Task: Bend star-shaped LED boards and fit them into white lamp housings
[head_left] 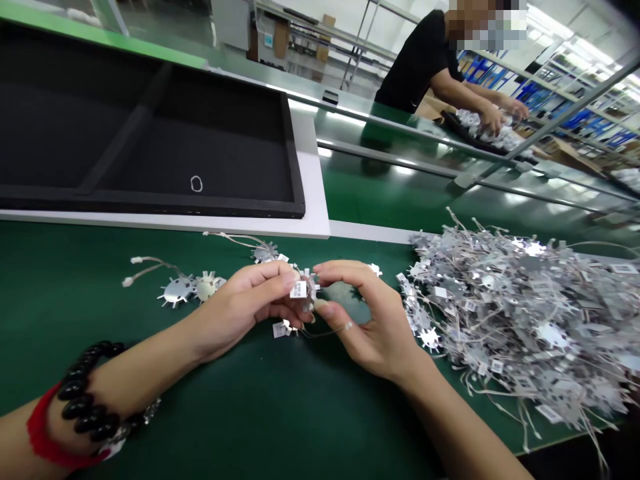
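Green worktop [260, 407]: runs under everything near; its far reaches are covered.
Black framed panel [235, 147]: beyond the hands, on a white board [315, 193]; left end cut off by the view's edge.
Silver part pile [525, 320]: right side, tangled with pale wires; buried pieces cannot be told apart, right edge blurred.
Co-worker [417, 63]: across the bench, black top, hands over a pale heap; head pixelated.
Right hand [373, 317]: thumb and forefinger curved apart at the held part's right edge; cannot tell whether they grip.
Left hand [250, 297]: closed on the held part, thumb over a corner of its label; lower fingers partly hidden.
Loose discs [179, 291]: left, beyond the left forearm, tabbed rims.
Held part [311, 288]: between both hands' fingertips, outline largely covered.
White label [299, 290]: beside the left thumb tip, print unreadable.
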Tool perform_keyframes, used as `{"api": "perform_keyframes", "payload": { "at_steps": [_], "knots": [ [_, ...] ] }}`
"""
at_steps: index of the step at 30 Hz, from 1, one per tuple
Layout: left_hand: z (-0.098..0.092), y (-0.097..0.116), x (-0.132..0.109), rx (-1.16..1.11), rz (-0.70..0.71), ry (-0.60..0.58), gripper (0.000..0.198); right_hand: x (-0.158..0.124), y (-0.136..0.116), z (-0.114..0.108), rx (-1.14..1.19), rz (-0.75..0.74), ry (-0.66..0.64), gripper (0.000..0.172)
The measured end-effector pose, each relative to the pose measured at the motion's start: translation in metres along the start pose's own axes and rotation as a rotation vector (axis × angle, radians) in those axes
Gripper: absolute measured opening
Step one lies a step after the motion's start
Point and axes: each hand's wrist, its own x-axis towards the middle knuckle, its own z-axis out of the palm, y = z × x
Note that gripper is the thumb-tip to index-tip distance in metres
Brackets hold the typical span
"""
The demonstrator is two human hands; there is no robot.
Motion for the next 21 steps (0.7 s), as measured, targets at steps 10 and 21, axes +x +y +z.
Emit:
{"api": "perform_keyframes", "payload": {
  "at_steps": [10, 21],
  "knots": [
    [-0.0011, 0.0014, -0.0003, -0.025, -0.032, -0.004, 0.024, -0.0003, 0.0028, 0.0033, -0.218, -0.161, 0.049, 0.017],
    [-0.0052, -0.0014, -0.0013, -0.015, -0.022, -0.065, 0.028, 0.0008, 0.001, 0.0059, -0.105, -0.131, 0.077, 0.013]
  ]
}}
